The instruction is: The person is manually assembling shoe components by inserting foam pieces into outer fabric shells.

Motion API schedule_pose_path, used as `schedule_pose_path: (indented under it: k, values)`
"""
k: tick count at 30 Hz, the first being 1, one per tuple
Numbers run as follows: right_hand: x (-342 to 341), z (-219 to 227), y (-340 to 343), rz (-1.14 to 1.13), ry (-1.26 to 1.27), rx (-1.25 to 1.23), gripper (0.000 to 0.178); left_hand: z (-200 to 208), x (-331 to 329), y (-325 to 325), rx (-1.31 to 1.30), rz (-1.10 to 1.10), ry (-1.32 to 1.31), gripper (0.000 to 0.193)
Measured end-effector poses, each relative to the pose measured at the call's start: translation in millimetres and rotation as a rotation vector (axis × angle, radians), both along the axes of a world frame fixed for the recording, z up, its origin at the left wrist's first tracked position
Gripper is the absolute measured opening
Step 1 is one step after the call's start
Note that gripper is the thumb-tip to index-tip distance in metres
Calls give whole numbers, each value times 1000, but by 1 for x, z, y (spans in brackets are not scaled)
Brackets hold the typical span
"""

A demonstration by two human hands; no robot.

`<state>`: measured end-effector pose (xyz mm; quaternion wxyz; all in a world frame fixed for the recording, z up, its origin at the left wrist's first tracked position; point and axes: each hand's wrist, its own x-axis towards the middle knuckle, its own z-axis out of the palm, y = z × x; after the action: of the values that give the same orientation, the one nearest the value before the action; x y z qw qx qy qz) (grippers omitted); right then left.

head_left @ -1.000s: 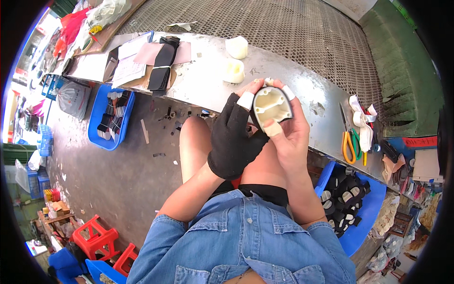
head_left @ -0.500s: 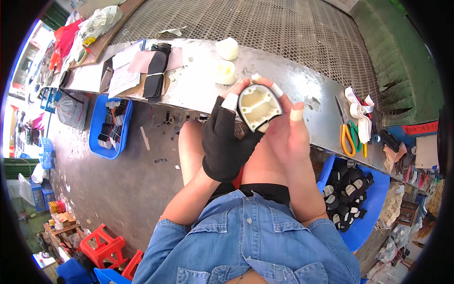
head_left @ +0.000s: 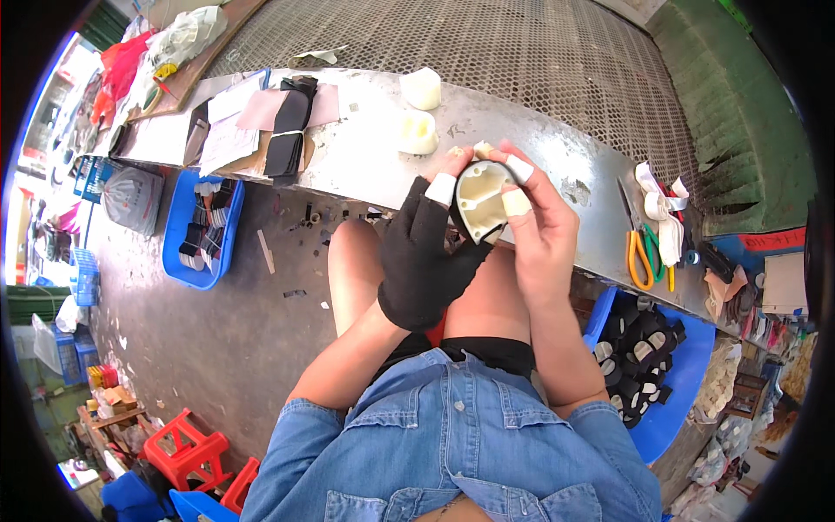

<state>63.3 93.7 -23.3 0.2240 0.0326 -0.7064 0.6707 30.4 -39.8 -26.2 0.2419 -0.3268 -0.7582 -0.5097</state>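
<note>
– what's that person got there?
– a hollow cream cup (head_left: pixel 480 193) with a black edge, held up above the lap, just off the near side of the metal bench (head_left: pixel 365 130). its open side is turned toward the wearer, and you can see ribs and small round posts inside.
– one hand or both?
– both are grasping it. the left hand (head_left: pixel 428 252), in a black glove with bared fingertips, cradles the left side and the lower edge. the right hand (head_left: pixel 544 235) has no glove; its wrapped thumb presses over the right part of the open side while its fingers curl round the top.
– and the left thumb?
– hard to say where its tip ends, black glove against black edge.
– what's lying about?
– two cream blocks (head_left: pixel 417 133) stand on the bench beyond the hands, near each other. a banded bundle of black strips (head_left: pixel 289 130) lies to the left of them. over to the right are orange-handled scissors (head_left: pixel 639 261), and below those a blue bin (head_left: pixel 693 370) heaped with black pieces (head_left: pixel 633 352).
</note>
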Motion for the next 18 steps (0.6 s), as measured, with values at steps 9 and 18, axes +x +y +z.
schedule_pose_path:
  k: [9, 18]
  values:
    - [4, -6, -5, 121, -26, -246, 41, 0, 0, 1, 73, 3, -118, 71]
    - [6, 1, -25, 134, 43, -232, 78, -4, -4, -1, 13, 8, -10, 72]
